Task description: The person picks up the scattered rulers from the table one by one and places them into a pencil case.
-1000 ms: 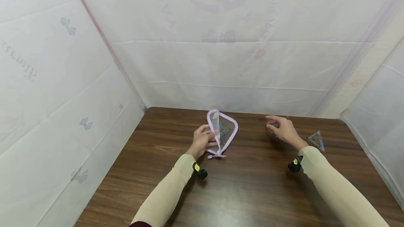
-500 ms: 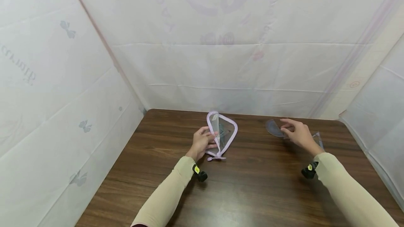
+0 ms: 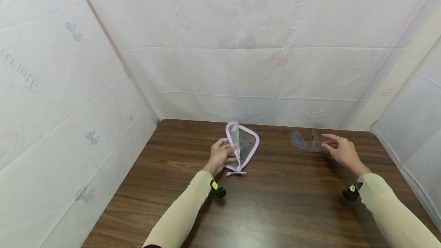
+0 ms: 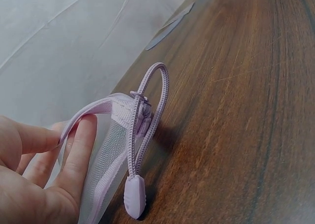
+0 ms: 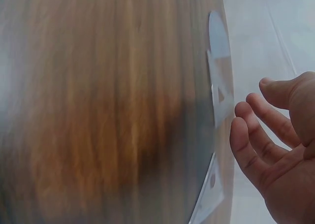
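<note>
My left hand point(image 3: 219, 154) pinches the lilac edging of a see-through mesh zip pouch point(image 3: 251, 146) and holds its mouth apart. A clear greenish shape shows faintly inside. From the zip hangs a lilac cord pull point(image 4: 135, 197). My right hand point(image 3: 346, 156) hovers at the right, fingers loosely bent, holding nothing. Just left of its fingertips lies a clear set square point(image 3: 315, 144), beside a clear half-round protractor point(image 3: 299, 140). A second set square point(image 5: 209, 194) shows in the right wrist view; my right hand covers it in the head view.
Everything lies on a dark brown wooden table point(image 3: 268, 202), towards its far edge. Pale printed sheeting point(image 3: 220, 72) rises behind the table and along both sides.
My right hand has moved right, from near the protractor past the first set square, uncovering both and then covering the second set square. The left hand and the pouch stay in place.
</note>
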### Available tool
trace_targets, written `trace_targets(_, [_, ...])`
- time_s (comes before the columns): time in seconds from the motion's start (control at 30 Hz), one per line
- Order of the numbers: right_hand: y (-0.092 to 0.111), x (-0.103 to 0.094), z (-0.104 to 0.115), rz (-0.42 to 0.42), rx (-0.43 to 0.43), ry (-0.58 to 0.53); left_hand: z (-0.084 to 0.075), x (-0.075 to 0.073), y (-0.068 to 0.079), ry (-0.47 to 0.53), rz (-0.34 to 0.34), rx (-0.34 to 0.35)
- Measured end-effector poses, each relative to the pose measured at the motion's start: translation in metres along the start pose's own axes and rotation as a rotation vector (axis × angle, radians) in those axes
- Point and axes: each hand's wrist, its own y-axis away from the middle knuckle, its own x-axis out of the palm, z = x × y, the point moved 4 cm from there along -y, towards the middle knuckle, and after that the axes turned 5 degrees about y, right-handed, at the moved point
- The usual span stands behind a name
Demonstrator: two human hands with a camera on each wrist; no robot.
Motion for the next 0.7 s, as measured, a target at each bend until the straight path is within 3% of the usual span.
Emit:
trace_targets(0.57, [0.015, -0.013, -0.023, -0.058, 0.012, 0.079, -0.002, 0.001, -0.002, 0.002, 0.020, -0.010])
trace_targets(0.7, [0.016, -0.014, -0.024, -0.055, 0.057, 0.102, -0.002, 0.001, -0.001, 0.005, 0.026, -0.016])
